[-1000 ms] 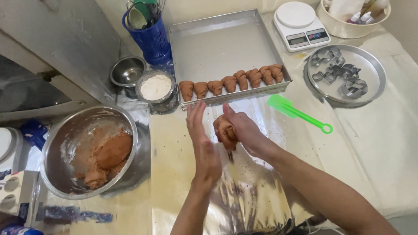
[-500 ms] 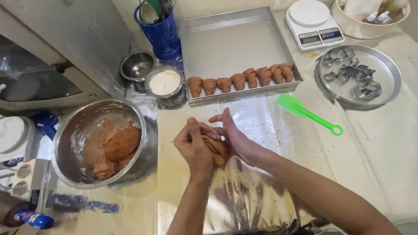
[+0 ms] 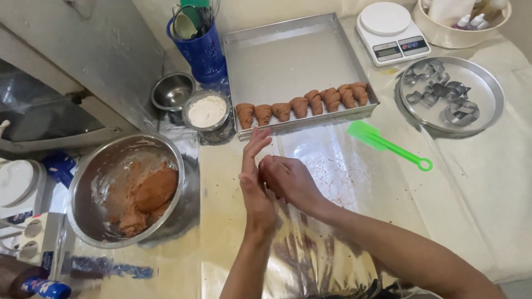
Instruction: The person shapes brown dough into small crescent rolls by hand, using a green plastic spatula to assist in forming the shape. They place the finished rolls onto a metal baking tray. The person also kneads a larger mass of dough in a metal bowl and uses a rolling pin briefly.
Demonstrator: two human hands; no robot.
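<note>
Pressing our palms together at the centre of the frame, we hold the left hand (image 3: 256, 185) upright with fingers straight and the right hand (image 3: 288, 180) curled against it; whatever sits between them is hidden, so we cannot tell what they grip. Under them lies a clear plastic sheet (image 3: 332, 166). Just above, a metal tray (image 3: 288, 61) carries a row of brown dough pieces (image 3: 302, 105) along its near edge. Left of us a steel bowl (image 3: 91, 182) holds a brown dough lump (image 3: 152, 191). A green spatula (image 3: 382, 143) lies right. At lower left sits a small blue-labelled package (image 3: 47, 288).
</note>
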